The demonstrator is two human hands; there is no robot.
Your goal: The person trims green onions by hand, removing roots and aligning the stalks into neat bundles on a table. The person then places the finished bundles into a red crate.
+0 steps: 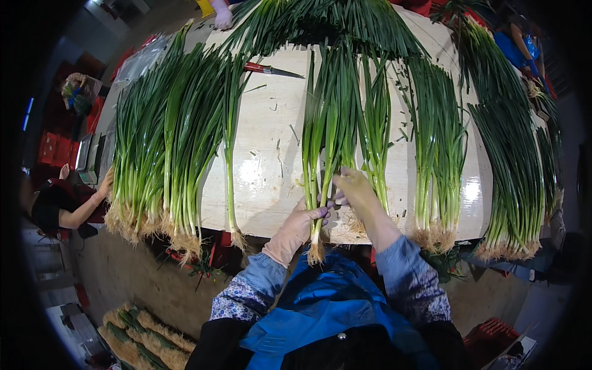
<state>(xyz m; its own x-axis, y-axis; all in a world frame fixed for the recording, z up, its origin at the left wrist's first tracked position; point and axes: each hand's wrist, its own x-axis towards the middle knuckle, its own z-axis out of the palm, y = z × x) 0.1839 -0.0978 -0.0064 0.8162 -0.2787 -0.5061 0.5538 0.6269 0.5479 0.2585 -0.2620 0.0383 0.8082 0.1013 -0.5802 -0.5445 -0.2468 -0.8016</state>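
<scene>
My left hand, in a pale glove with purple fingertips, grips a few long green-leaved stalks, likely leeks or green onions, just above their roots at the table's near edge. My right hand, gloved too and blurred, is beside those stalks on the right; its fingers look partly spread, and whether they touch a leaf is hidden. More stalks lie just right of it. A single stalk lies farther left. A knife with a red handle rests near the far leaves.
Large bunches lie at the left and right of the white table, roots past the near edge. A cut heap of leaves crosses the far side. A co-worker's hand touches the left bunch; another gloved hand is at top.
</scene>
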